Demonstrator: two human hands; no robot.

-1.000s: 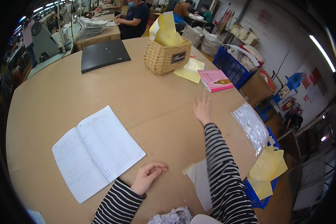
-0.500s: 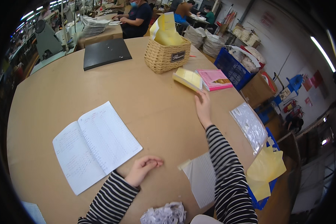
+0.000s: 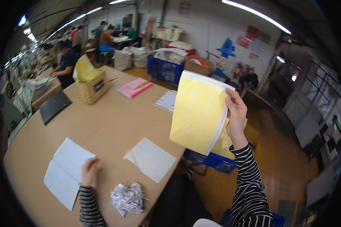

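Observation:
My right hand is raised beyond the table's right edge. Its thumb and fingers pinch the upper right edge of a yellow sheet stack with white margins and pale stripes. This stack hangs upright and tilted, hiding part of the yellow paper behind it. Over the right edge of an open, handwritten notebook, my left hand hovers or rests; contact is unclear. Its fingers look loosely curled with nothing visible in them, though slightly blurred.
On the brown table lie crumpled white paper strips, a whitish sheet, a plastic-wrapped packet, a pink book, a wicker basket and a black board. Blue crates stand beyond. Several people work farther back.
The yellow sheet stack has been lifted off the table from beside the pink book and moved right in my right hand. The view has swung right. My left hand is now at the notebook's edge.

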